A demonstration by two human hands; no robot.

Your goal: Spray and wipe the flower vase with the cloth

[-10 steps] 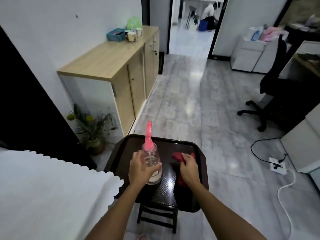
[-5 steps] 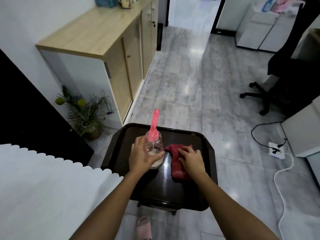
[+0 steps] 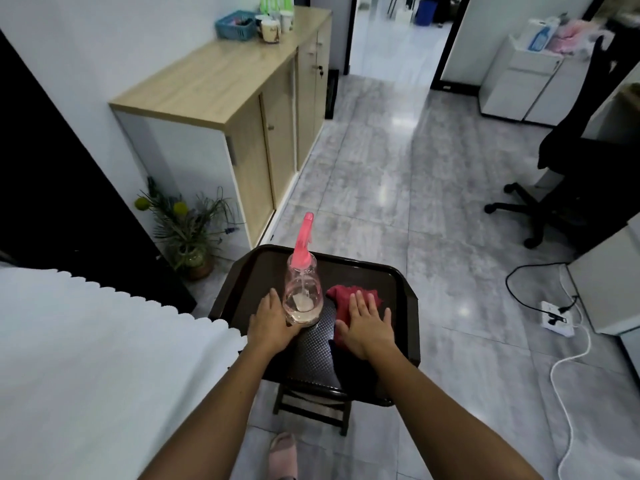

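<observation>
A clear spray bottle [image 3: 302, 296] with a pink trigger head stands upright on a dark brown tray [image 3: 401, 306] on a small stool. My left hand [image 3: 272, 323] rests low against the bottle's left side near its base, with its fingers loose and pointing forward. A red cloth [image 3: 341, 296] lies on the tray to the right of the bottle. On it my right hand [image 3: 365, 323] lies flat with its fingers spread. The flower vase [image 3: 194, 259], a round pot with green stems and yellow blooms, stands on the floor at the left, beyond the tray.
A white scalloped cloth [image 3: 86, 358] covers a surface at my left. A wooden cabinet [image 3: 249, 109] runs along the left wall. On the right are an office chair [image 3: 568, 188], a power strip [image 3: 554, 317] and cables on the tiled floor. A pink slipper [image 3: 284, 453] shows below the stool.
My left hand has slid down from around the bottle's body to its base. My right hand has gone from curled on the cloth to flat on it. The view tilted.
</observation>
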